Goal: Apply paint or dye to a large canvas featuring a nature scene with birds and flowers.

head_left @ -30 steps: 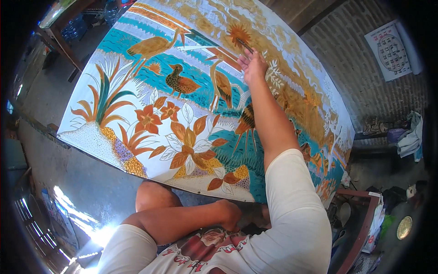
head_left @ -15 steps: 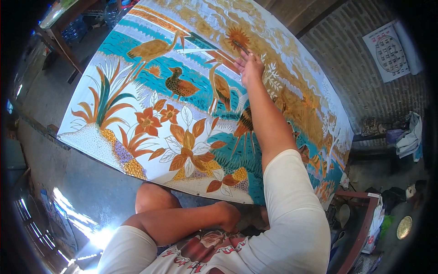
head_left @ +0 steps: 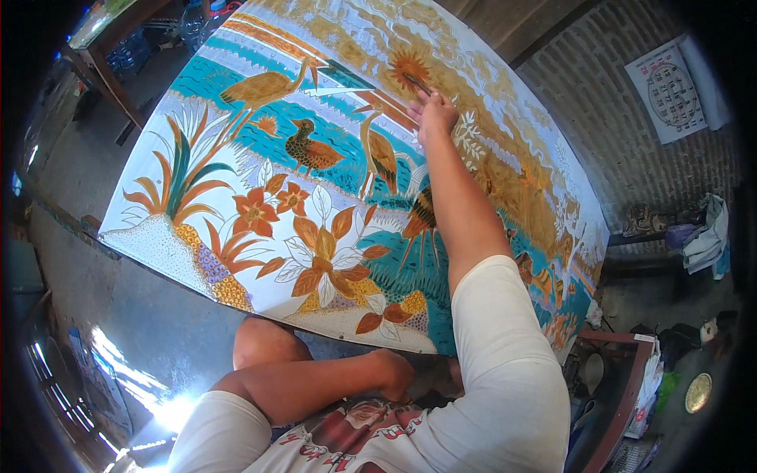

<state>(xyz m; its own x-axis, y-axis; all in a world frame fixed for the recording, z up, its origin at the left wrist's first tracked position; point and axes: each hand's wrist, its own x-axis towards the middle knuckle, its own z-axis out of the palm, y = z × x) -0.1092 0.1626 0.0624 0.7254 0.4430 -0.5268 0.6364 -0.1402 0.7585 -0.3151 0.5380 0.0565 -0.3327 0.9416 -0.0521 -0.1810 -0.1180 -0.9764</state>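
Note:
My right hand (head_left: 434, 117) reaches far out over a large painted cloth (head_left: 150, 225) and is closed on a thin dark brush (head_left: 416, 83). The brush tip is at the orange-brown sun (head_left: 408, 67) near the far edge. Around it lie golden-brown cloud shapes; nearer are painted herons, a duck (head_left: 303, 146) on turquoise water, and brown and orange flowers (head_left: 323, 264). Several leaves and petals are plain white with outlines. My left forearm lies across my lap, and my left hand (head_left: 393, 373) is beside the near edge of the cloth, its fingers hidden.
A wooden table (head_left: 98, 59) and large clear bottles (head_left: 192, 27) stand at the far left. A woven wall at the right bears a calendar (head_left: 666, 91). Hanging cloths (head_left: 707, 236) are at the right, with a reddish-brown wooden frame (head_left: 623, 402) close by my right side.
My right hand has shifted very slightly at the sun, brush still held. My left arm stays where it was.

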